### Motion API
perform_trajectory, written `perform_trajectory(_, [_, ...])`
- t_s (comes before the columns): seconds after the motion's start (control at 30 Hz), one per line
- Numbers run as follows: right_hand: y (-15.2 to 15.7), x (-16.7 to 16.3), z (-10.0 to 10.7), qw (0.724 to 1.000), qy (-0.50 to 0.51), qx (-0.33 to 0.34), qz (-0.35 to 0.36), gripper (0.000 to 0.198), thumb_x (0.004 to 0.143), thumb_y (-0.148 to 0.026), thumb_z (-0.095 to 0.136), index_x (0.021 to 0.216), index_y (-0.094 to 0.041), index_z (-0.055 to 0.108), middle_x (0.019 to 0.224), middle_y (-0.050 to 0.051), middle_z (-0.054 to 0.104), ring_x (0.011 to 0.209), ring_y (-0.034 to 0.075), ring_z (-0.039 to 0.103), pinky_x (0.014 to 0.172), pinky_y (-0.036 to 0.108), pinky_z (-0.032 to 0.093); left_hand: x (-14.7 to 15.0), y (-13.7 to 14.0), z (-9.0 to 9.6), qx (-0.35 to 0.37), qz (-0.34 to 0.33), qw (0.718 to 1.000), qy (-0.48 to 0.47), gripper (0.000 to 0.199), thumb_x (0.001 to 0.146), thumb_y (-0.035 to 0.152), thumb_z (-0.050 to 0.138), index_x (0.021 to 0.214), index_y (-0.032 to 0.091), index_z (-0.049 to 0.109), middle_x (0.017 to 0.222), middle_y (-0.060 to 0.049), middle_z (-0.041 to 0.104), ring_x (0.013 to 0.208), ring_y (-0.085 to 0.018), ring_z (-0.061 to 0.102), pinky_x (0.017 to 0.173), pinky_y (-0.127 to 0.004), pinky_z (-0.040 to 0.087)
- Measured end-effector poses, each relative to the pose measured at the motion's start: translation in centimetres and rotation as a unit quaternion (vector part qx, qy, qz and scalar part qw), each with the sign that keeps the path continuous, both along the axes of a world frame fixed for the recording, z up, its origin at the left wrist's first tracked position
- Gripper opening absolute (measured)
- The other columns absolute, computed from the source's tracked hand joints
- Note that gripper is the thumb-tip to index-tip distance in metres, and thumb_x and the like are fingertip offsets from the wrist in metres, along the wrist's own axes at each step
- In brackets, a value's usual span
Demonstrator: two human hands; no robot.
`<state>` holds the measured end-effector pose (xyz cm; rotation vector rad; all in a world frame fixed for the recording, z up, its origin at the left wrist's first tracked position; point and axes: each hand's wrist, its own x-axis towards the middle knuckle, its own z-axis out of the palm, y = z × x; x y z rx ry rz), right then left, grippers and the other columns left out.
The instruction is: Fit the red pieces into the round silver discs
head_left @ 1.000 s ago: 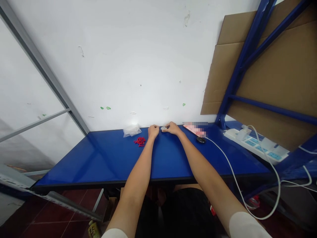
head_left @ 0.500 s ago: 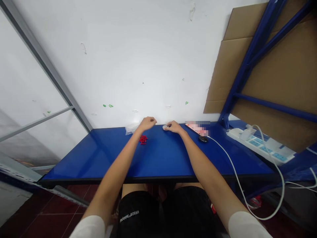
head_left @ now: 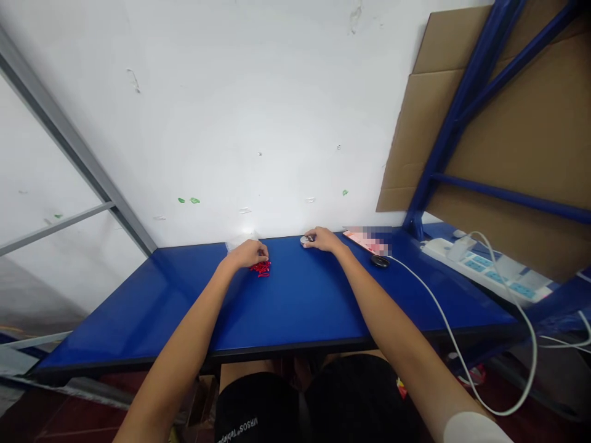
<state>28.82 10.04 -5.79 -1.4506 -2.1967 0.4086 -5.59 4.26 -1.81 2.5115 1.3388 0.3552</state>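
A small heap of thin red pieces (head_left: 261, 271) lies on the blue table, too small to tell their exact kind. My left hand (head_left: 247, 253) is over the heap, fingertips pinched at its upper edge; whatever is between them is hidden. Farther right, near the wall, my right hand (head_left: 324, 239) is closed on a small round whitish object (head_left: 305, 242) with a dark part at the fingertips. Behind my left hand, a clear plastic bag (head_left: 234, 240) is partly covered.
Right of my right hand lie a phone with a pink screen (head_left: 360, 240) and a round black object (head_left: 380, 261). A white power strip (head_left: 484, 271) stands at the right, its white cable (head_left: 438, 307) looping over the table edge. Blue frame bars (head_left: 443, 147) rise there before cardboard (head_left: 401, 141).
My left hand has come down and left from above the table to the red heap. My right hand keeps its hold on the round object. The whole view has shifted slightly.
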Motion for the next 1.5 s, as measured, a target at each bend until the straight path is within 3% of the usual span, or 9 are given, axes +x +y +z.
perform_trajectory(0.27, [-0.7,0.1,1.0,1.0,0.0,-0.011,0.008,0.037,0.091,-0.045,0.082,0.123,-0.028,0.084,0.116,0.007,0.082,0.106,0.027,0.075,0.088,0.03,0.052,0.0,-0.4,0.1,-0.026,0.029,0.999,-0.037,0.01,0.081,0.031,0.067,0.078,0.024,0.073,0.076,-0.004,0.074,0.071,-0.021,0.067,0.07,-0.03,0.05])
perform_trajectory(0.43, [-1.2,0.1,1.4,1.0,0.018,-0.006,0.015,0.026,0.096,-0.046,0.077,0.114,-0.03,0.087,0.114,0.005,0.084,0.106,0.028,0.076,0.088,0.03,0.052,-0.1,-0.3,0.2,0.047,0.028,0.996,-0.063,0.011,0.09,0.031,0.056,0.087,0.023,0.064,0.091,-0.007,0.074,0.083,-0.023,0.066,0.079,-0.032,0.051])
perform_trajectory(0.53, [-1.4,0.1,1.3,0.999,0.017,0.03,0.012,0.028,0.106,-0.043,0.063,0.113,-0.03,0.087,0.118,0.004,0.083,0.11,0.028,0.074,0.089,0.03,0.05,-0.2,-0.4,0.4,0.05,0.038,0.992,-0.107,0.013,0.099,0.033,0.048,0.097,0.024,0.058,0.095,-0.006,0.076,0.084,-0.021,0.068,0.081,-0.033,0.052])
perform_trajectory(0.63, [-1.5,0.2,1.0,0.995,0.014,0.089,-0.043,0.035,0.111,-0.037,0.051,0.122,-0.03,0.083,0.123,0.007,0.082,0.114,0.029,0.073,0.091,0.031,0.049,0.0,-0.7,0.7,0.049,0.051,0.985,-0.157,0.015,0.104,0.036,0.043,0.105,0.025,0.053,0.085,-0.002,0.075,0.071,-0.018,0.067,0.076,-0.031,0.052])
perform_trajectory(0.73, [-1.5,0.6,0.7,0.989,0.024,0.11,-0.093,0.033,0.11,-0.032,0.053,0.123,-0.027,0.082,0.119,0.01,0.082,0.11,0.029,0.074,0.09,0.032,0.049,0.5,-1.0,0.9,0.071,0.067,0.978,-0.185,0.016,0.104,0.038,0.045,0.105,0.025,0.055,0.08,0.0,0.072,0.066,-0.016,0.066,0.072,-0.029,0.052])
perform_trajectory(0.93, [-1.1,0.6,0.1,0.993,0.079,0.055,-0.068,0.031,0.105,-0.046,0.063,0.111,-0.026,0.086,0.113,0.007,0.084,0.108,0.026,0.076,0.089,0.029,0.052,1.1,-1.0,0.5,0.068,0.053,0.979,-0.184,0.018,0.099,0.035,0.052,0.105,0.023,0.064,0.091,-0.004,0.075,0.075,-0.018,0.069,0.072,-0.028,0.052])
perform_trajectory(1.07, [-0.9,0.3,0.0,0.992,0.067,0.044,-0.097,0.021,0.099,-0.037,0.07,0.103,-0.025,0.087,0.109,0.008,0.084,0.106,0.026,0.076,0.088,0.029,0.053,1.2,-1.0,0.4,0.065,0.049,0.981,-0.176,0.018,0.098,0.033,0.053,0.105,0.023,0.067,0.092,-0.003,0.077,0.076,-0.018,0.07,0.074,-0.029,0.053])
perform_trajectory(1.27, [-1.0,-0.2,0.1,0.995,0.066,0.042,-0.058,0.033,0.096,-0.056,0.074,0.11,-0.028,0.086,0.111,0.006,0.084,0.104,0.026,0.075,0.084,0.029,0.051,1.4,-1.3,0.5,0.07,0.046,0.983,-0.164,0.016,0.097,0.03,0.055,0.102,0.023,0.068,0.091,-0.003,0.078,0.08,-0.019,0.072,0.079,-0.029,0.054])
perform_trajectory(1.5, [-1.2,0.1,0.5,0.986,0.04,0.094,-0.129,0.032,0.107,-0.038,0.056,0.115,-0.026,0.085,0.112,0.01,0.083,0.104,0.027,0.074,0.085,0.031,0.05,1.5,-1.2,0.4,0.065,0.054,0.979,-0.185,0.018,0.098,0.03,0.055,0.107,0.023,0.068,0.094,-0.003,0.08,0.078,-0.018,0.072,0.079,-0.03,0.055])
